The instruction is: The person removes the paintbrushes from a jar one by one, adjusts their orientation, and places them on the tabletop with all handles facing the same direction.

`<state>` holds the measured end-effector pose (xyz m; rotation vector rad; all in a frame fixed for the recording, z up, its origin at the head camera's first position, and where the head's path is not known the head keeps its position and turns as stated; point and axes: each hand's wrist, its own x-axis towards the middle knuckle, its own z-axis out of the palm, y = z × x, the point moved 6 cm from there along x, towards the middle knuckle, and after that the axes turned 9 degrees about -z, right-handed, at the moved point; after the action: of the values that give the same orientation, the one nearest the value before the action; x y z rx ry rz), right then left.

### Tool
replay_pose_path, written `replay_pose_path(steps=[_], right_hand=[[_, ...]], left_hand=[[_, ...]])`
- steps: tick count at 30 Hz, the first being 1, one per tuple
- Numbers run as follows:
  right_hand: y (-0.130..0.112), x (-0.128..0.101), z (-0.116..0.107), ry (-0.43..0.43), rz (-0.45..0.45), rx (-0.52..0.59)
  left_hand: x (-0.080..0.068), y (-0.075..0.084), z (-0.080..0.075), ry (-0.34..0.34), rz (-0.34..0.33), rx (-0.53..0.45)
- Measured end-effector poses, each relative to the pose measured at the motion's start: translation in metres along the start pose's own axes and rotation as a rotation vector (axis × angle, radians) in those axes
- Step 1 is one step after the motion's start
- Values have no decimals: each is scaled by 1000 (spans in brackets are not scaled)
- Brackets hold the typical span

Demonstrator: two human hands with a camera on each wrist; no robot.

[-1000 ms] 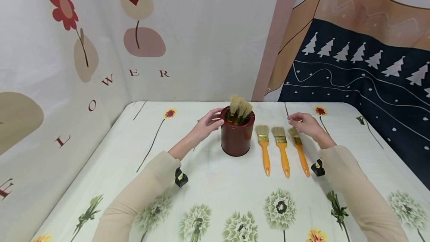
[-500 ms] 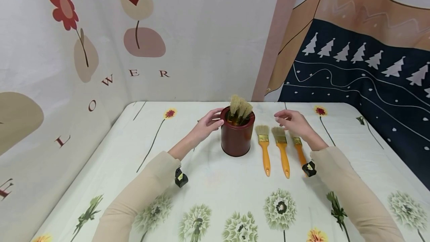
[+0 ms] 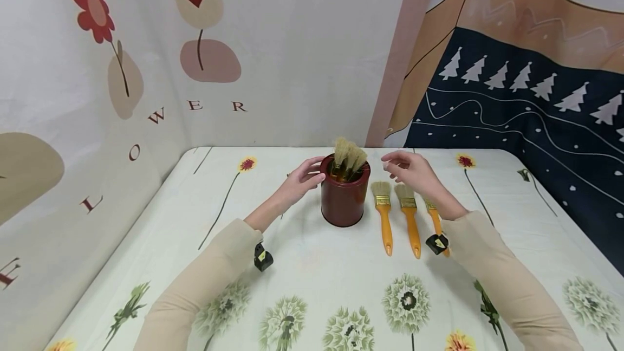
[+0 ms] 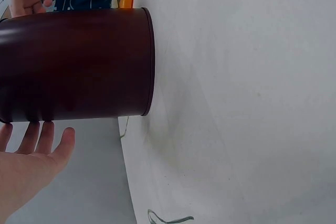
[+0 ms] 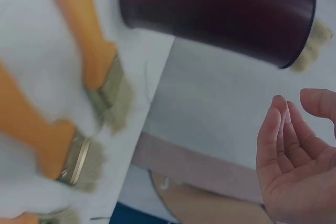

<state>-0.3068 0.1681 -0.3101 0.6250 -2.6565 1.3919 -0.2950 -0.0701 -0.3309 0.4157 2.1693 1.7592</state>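
In the head view, the dark red can (image 3: 342,207) is seen upright on the white cloth (image 3: 312,270), with a bunch of brushes (image 3: 348,156) stood in it, bristles up. Three orange-handled brushes (image 3: 411,226) are laid in a row to its right. The rim is touched by the left hand (image 3: 298,182); the right hand (image 3: 411,169) is held near the far side, apart from it. The can could be tipped if the rim were pushed from one side only. The outermost laid brush is partly hidden by the black wrist device (image 3: 437,243) and could be knocked askew if that wrist were lowered.

In the left wrist view, the can is met by fingertips, not clasped; hold could be lost on its smooth-looking wall.

In the right wrist view, nothing is gripped: the fingers are loosely bent, the thumb parted. The bristles beyond the rim could be bent by a careless swing.
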Motion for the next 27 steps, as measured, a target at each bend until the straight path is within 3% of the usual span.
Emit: replay_pose_path(steps=[9, 19, 27], right_hand=[[-25, 5, 7, 40, -70, 32], [-44, 6, 25, 65, -85, 101], [-59, 13, 30, 137, -107, 23]], left_hand=[[16, -22, -6, 26, 23, 0], [17, -24, -6, 30, 18, -6], [17, -25, -6, 28, 12, -3]])
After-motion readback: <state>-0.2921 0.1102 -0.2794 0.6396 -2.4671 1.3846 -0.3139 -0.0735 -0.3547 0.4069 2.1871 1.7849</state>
